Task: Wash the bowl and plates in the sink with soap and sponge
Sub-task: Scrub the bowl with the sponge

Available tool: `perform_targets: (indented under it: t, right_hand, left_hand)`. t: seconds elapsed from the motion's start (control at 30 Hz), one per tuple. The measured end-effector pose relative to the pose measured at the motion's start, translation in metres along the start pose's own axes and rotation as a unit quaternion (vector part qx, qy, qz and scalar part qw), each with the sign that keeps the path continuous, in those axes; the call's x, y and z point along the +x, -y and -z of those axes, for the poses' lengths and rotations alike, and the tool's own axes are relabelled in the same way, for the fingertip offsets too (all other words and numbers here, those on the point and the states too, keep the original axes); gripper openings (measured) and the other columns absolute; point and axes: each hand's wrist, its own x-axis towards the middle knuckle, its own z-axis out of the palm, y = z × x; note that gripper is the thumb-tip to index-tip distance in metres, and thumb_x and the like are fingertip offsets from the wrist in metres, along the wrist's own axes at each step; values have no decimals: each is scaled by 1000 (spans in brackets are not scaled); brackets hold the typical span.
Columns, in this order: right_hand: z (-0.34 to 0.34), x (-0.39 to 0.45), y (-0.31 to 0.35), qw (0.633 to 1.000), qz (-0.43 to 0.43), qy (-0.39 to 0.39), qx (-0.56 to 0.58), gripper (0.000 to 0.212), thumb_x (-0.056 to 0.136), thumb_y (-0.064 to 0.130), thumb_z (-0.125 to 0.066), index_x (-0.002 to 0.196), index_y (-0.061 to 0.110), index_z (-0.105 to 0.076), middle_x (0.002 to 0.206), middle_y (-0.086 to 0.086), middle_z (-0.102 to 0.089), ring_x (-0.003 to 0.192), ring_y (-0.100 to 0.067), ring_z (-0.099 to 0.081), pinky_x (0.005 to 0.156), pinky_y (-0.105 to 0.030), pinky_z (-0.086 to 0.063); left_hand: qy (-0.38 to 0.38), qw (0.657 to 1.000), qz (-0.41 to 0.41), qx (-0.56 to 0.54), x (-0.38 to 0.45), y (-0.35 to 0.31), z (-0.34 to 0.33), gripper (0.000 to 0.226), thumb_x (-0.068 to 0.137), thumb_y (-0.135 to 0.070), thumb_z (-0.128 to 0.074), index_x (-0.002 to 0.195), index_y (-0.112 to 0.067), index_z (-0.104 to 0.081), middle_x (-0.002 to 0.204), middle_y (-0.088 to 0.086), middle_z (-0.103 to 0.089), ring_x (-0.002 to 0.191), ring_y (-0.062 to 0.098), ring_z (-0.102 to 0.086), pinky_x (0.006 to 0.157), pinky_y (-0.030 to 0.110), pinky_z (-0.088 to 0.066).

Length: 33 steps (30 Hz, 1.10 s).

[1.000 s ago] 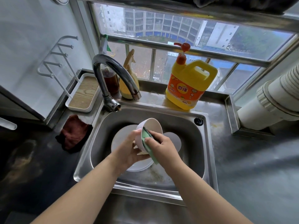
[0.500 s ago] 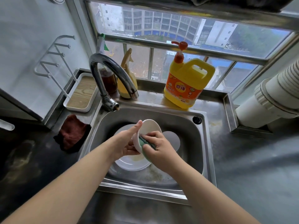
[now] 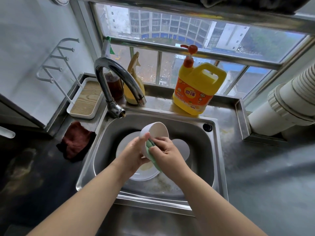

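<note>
From the head view we see a dark, wet counter [image 3: 265, 176] with a metal sink [image 3: 202, 150] set in it. Far behind the sink is a big window [image 3: 187, 31] with tall buildings outside. A bent metal tap [image 3: 117, 77] stands at the far left corner of the sink.

We count one white bowl [image 3: 159, 132], held up over the sink and tipped on its side. Our left hand [image 3: 134, 154] grips the bowl by its rim, thumb on top. Our right hand [image 3: 167, 151] holds one green sponge [image 3: 150, 147] and presses it on the bowl's outside. Under the hands we can count two white plates: one [image 3: 126, 143] on the left, one [image 3: 181, 147] on the right.

On the far ledge stands one yellow soap jug [image 3: 197, 89] with a red pump. Beside the tap are one brown bottle [image 3: 115, 86] and one yellow spray bottle [image 3: 134, 89]. On the left lie one red cloth [image 3: 76, 140] and one white tray [image 3: 85, 101]. One white rack [image 3: 56, 63] is on the left wall. One fat white pipe [image 3: 286, 103] is on the right.
</note>
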Motion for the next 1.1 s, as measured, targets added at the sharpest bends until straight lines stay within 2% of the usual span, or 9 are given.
perform_targets:
  t: [0.17,0.27,0.43,0.53,0.67,0.8,0.93,1.0,1.1]
  right_hand:
    - [0,-3,-15,976,84,45,-194,40,90,30,-53,129,24,-60,126,16,-42,118,-11,-43,104,-28,-41]
    - [3,-3,-11,981,76,58,-169,40,92,25,-54,131,22,-58,125,14,-43,114,-5,-44,96,-14,-40]
    - [4,3,1,999,33,-19,-40,38,93,21,-53,130,22,-58,125,6,-49,113,-13,-51,98,-32,-47]
    - [10,6,5,999,-9,-41,22,37,94,22,-52,130,23,-58,125,1,-55,113,-17,-55,99,-39,-48]
    - [8,5,6,996,-34,-26,79,30,96,24,-48,122,32,-60,112,3,-62,103,-16,-59,88,-31,-52]
    - [3,3,2,999,-10,-16,48,32,98,24,-46,126,26,-60,124,2,-53,113,-17,-54,96,-36,-49]
    - [2,-3,-11,989,77,21,-125,40,92,26,-50,132,22,-57,130,9,-41,119,-13,-44,102,-29,-43]
    - [1,-6,-17,975,98,49,-192,41,92,28,-52,132,21,-58,130,9,-42,116,-11,-45,102,-23,-41]
    - [0,-9,-16,991,61,39,-111,41,94,23,-54,134,19,-54,128,10,-42,114,-8,-45,102,-22,-42]
  left_hand:
    - [-36,987,124,96,2,-26,-1,65,81,-60,-58,109,-2,-64,84,10,-71,74,22,-68,73,39,-58]
    - [-37,964,170,202,4,-39,3,92,60,-79,-52,111,-4,-63,85,12,-71,75,25,-70,72,39,-59]
    - [31,985,59,161,1,-30,0,74,71,-72,-60,113,-11,-62,93,9,-70,81,20,-68,72,31,-56]
    - [5,990,6,138,5,-10,8,79,51,-57,-76,116,-16,-55,80,-2,-68,70,12,-60,64,24,-44]
    - [17,997,-39,59,7,4,7,71,58,-47,-75,117,-11,-56,93,4,-70,87,14,-67,83,31,-51]
    - [-17,998,-57,24,7,4,-2,48,74,-35,-74,107,-5,-55,89,8,-69,81,16,-67,70,29,-57]
    - [-60,989,21,130,12,-17,-2,61,77,-57,-65,108,-4,-63,91,15,-67,81,26,-66,65,36,-56]
    - [-87,961,106,240,12,-28,-2,73,73,-72,-59,103,-6,-65,89,18,-69,82,31,-68,70,42,-58]
    - [-67,937,149,308,10,-37,-5,95,58,-89,-40,109,-12,-63,87,13,-68,83,29,-66,78,41,-56]
